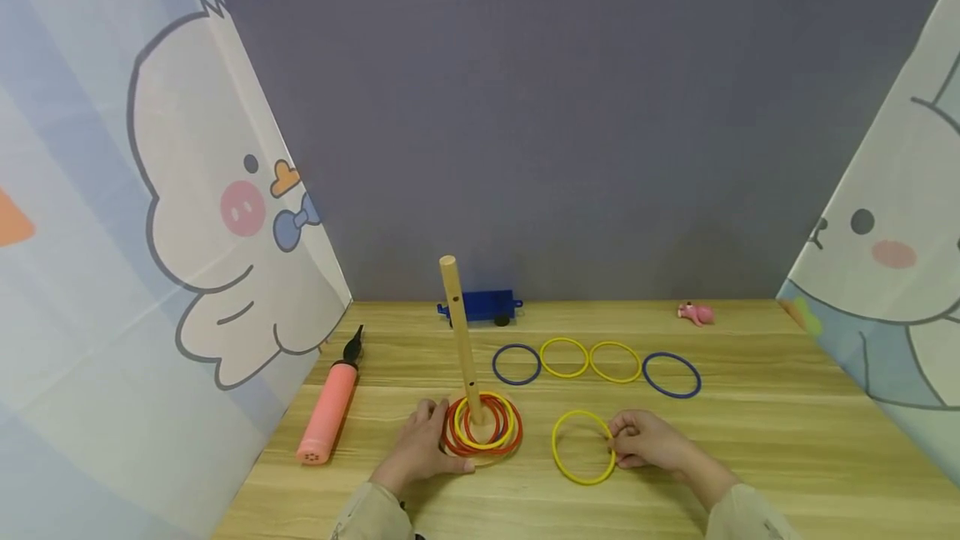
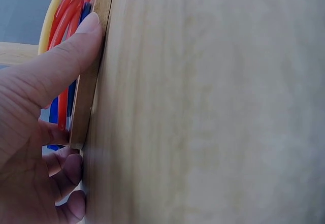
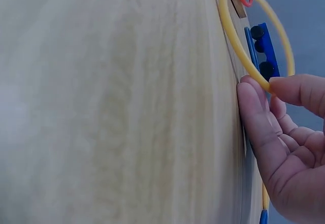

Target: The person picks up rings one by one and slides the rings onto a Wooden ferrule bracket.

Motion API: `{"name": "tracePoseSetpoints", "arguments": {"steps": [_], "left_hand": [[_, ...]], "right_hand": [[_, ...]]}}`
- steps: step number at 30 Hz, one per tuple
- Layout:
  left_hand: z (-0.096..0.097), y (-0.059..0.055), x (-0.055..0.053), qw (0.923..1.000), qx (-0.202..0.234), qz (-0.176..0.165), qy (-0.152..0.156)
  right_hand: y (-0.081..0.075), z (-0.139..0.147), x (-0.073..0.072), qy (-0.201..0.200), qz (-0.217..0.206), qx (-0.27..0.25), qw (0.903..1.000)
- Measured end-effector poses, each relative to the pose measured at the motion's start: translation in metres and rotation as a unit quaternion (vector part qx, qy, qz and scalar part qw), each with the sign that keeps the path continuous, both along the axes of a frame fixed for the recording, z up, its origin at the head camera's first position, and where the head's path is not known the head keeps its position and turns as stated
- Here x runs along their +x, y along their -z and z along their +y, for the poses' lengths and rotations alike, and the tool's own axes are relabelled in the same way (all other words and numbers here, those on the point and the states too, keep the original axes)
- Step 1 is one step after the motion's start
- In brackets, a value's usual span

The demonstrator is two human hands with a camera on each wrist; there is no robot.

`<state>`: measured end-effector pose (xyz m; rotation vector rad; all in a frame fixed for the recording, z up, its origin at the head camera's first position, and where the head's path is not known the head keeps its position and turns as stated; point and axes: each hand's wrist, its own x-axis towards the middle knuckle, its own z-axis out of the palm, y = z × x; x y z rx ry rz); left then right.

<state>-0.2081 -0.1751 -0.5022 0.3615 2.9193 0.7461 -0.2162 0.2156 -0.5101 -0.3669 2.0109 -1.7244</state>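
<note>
A wooden peg stand [image 1: 460, 340] stands upright left of centre, with red rings [image 1: 519, 436] and a yellow ring [image 1: 512, 419] stacked round its post. A bit of blue shows under them. My left hand [image 1: 426, 444] grips the round base [image 2: 84, 99] from the left, thumb along its near edge, fingers at the far side. To the right of the stand, my right hand [image 1: 648, 442] pinches a yellow ring [image 1: 556, 448] at its right side between thumb and fingers. In the right wrist view this yellow ring [image 3: 231, 28] is tilted up from the tabletop.
Behind the hands lie a blue ring [image 1: 495, 369], two yellow rings [image 1: 564, 339] [image 1: 615, 344] and another blue ring [image 1: 699, 382]. A blue toy wagon [image 1: 487, 305] and a small pink toy [image 1: 701, 314] sit by the back wall. The pink hand pump [image 1: 330, 413] lies at left.
</note>
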Motion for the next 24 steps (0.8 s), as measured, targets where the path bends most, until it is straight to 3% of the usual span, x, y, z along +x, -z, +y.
{"name": "tracePoseSetpoints", "arguments": {"steps": [8, 24], "left_hand": [[0.0005, 0.0007, 0.0006, 0.9999, -0.003, 0.012, 0.001], [-0.0003, 0.0004, -0.0004, 1.0000, -0.002, -0.002, -0.002]], "right_hand": [[0.0007, 0.0014, 0.0004, -0.010, 0.006, -0.009, 0.9999], [0.0004, -0.0039, 0.0054, 0.002, -0.007, -0.030, 0.9995]]}}
